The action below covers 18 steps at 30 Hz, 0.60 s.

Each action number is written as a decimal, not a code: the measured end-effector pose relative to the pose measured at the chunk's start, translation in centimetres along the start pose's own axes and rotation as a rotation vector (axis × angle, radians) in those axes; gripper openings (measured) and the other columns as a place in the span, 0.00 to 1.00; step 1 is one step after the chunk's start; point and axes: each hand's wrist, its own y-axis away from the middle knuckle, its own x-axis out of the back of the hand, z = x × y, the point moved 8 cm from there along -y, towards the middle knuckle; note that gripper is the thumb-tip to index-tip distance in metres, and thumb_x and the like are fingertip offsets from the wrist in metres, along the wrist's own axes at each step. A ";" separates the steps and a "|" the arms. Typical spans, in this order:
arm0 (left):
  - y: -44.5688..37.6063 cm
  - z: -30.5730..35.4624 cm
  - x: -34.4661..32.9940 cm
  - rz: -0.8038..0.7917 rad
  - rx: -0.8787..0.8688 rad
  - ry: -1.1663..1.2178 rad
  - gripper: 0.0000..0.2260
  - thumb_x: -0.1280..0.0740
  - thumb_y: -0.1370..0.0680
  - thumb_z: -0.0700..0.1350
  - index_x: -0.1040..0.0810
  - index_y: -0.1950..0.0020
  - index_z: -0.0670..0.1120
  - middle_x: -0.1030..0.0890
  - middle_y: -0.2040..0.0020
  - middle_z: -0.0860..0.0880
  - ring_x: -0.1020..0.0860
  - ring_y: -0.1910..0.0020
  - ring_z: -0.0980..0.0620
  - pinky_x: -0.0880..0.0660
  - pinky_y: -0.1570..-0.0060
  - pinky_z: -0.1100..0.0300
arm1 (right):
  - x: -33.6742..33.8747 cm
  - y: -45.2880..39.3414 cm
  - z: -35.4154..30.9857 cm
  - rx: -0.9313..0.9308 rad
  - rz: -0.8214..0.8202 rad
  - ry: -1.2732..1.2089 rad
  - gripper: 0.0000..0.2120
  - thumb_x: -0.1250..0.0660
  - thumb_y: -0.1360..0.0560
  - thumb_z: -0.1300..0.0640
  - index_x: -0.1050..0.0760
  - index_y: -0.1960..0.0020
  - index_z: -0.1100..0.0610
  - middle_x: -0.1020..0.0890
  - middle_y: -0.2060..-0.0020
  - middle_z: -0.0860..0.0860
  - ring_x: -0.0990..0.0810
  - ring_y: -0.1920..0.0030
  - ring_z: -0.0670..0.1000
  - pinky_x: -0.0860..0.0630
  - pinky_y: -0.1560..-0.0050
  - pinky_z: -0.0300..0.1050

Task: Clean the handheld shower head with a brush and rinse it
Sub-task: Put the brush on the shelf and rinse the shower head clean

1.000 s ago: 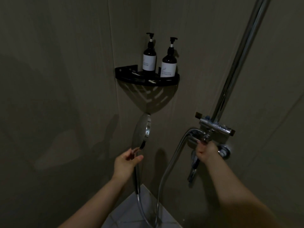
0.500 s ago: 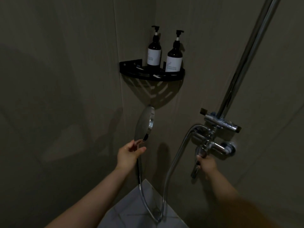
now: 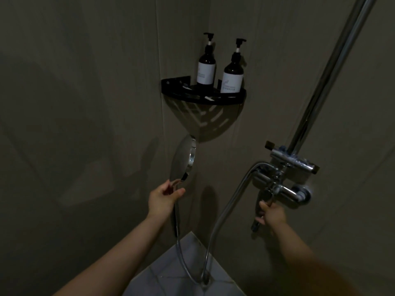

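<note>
Nothing could be read with any certainty. The only print in view stood on the pale labels of two dark pump bottles on the black corner shelf (image 3: 222, 99). The left bottle (image 3: 206, 67) carried a faint mark near the lower left of its label, too small and dim to make out. The right bottle (image 3: 233, 79) showed a small pale emblem in the upper part of its label and a short line of lettering near the bottom edge, but the letters were blurred past telling. No brand, number or sign was legible on the chrome fittings or the walls.
</note>
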 end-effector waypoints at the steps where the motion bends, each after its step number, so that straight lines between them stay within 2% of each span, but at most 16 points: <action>1: 0.0 -0.1 0.0 0.004 -0.006 -0.004 0.22 0.29 0.29 0.33 0.27 0.36 0.32 0.21 0.42 0.38 0.25 0.48 0.52 0.28 0.56 0.76 | -0.1 0.2 0.0 -0.007 -0.007 -0.026 0.12 0.41 0.22 0.65 0.31 0.63 0.55 0.28 0.66 0.53 0.29 0.65 0.49 0.23 0.77 0.39; 3: -0.1 -0.2 -0.2 0.001 -0.015 -0.005 0.21 0.30 0.29 0.32 0.27 0.37 0.32 0.21 0.41 0.39 0.26 0.48 0.52 0.30 0.60 0.81 | -0.2 0.5 0.0 -0.016 -0.011 -0.041 0.13 0.41 0.21 0.65 0.32 0.63 0.56 0.29 0.65 0.55 0.30 0.65 0.50 0.21 0.64 0.49; 4: 0.0 -0.3 -0.3 -0.002 -0.013 -0.001 0.21 0.30 0.29 0.32 0.27 0.37 0.32 0.22 0.41 0.40 0.26 0.48 0.52 0.30 0.61 0.81 | -0.2 0.5 0.0 -0.014 -0.014 -0.038 0.13 0.41 0.21 0.65 0.32 0.63 0.56 0.29 0.65 0.55 0.30 0.65 0.50 0.23 0.63 0.50; 6: -0.1 -0.3 -0.2 0.003 -0.008 0.007 0.23 0.30 0.29 0.32 0.29 0.35 0.32 0.23 0.42 0.43 0.27 0.47 0.53 0.30 0.54 0.75 | -0.3 0.5 -0.1 -0.008 -0.020 -0.022 0.12 0.41 0.22 0.65 0.32 0.63 0.56 0.29 0.65 0.56 0.30 0.66 0.50 0.23 0.71 0.46; 8: -0.3 -0.3 0.0 0.009 -0.005 0.011 0.25 0.29 0.30 0.34 0.29 0.34 0.33 0.22 0.39 0.41 0.26 0.47 0.53 0.31 0.45 0.67 | -0.1 0.5 -0.2 -0.004 -0.011 -0.002 0.12 0.41 0.22 0.64 0.32 0.63 0.57 0.29 0.66 0.56 0.30 0.67 0.51 0.25 0.82 0.38; 9: -0.3 -0.3 0.1 0.015 -0.006 0.012 0.25 0.29 0.30 0.34 0.29 0.34 0.33 0.22 0.39 0.39 0.25 0.47 0.53 0.31 0.43 0.64 | 0.0 0.4 -0.2 -0.003 -0.006 0.005 0.11 0.41 0.22 0.64 0.31 0.62 0.57 0.29 0.66 0.56 0.31 0.67 0.51 0.27 0.84 0.37; 11: -0.3 -0.4 0.3 0.028 -0.005 0.008 0.25 0.28 0.30 0.34 0.29 0.35 0.33 0.22 0.39 0.40 0.26 0.47 0.53 0.31 0.44 0.65 | 0.1 0.5 -0.4 0.008 -0.011 0.018 0.09 0.40 0.22 0.64 0.30 0.61 0.58 0.29 0.66 0.56 0.31 0.68 0.51 0.25 0.82 0.38; 14: 0.0 -0.2 0.2 0.033 -0.021 0.007 0.25 0.30 0.30 0.32 0.30 0.34 0.32 0.23 0.41 0.42 0.28 0.46 0.53 0.31 0.54 0.74 | 0.0 0.5 -0.3 0.012 -0.028 0.030 0.11 0.40 0.22 0.63 0.31 0.62 0.55 0.29 0.66 0.56 0.31 0.68 0.51 0.24 0.75 0.42; 16: 0.0 -0.4 0.1 0.028 -0.028 0.021 0.25 0.30 0.30 0.32 0.30 0.34 0.32 0.23 0.40 0.41 0.28 0.46 0.53 0.30 0.52 0.71 | -0.1 0.6 -0.3 0.004 -0.041 0.034 0.11 0.40 0.22 0.62 0.31 0.63 0.55 0.29 0.66 0.56 0.31 0.68 0.51 0.24 0.72 0.43; 18: 0.1 -0.6 0.2 0.030 -0.020 0.030 0.25 0.30 0.30 0.32 0.31 0.34 0.33 0.23 0.42 0.44 0.27 0.47 0.54 0.30 0.50 0.70 | -0.2 0.7 -0.4 0.003 -0.050 0.029 0.11 0.40 0.21 0.62 0.31 0.62 0.55 0.29 0.66 0.55 0.31 0.67 0.51 0.24 0.74 0.43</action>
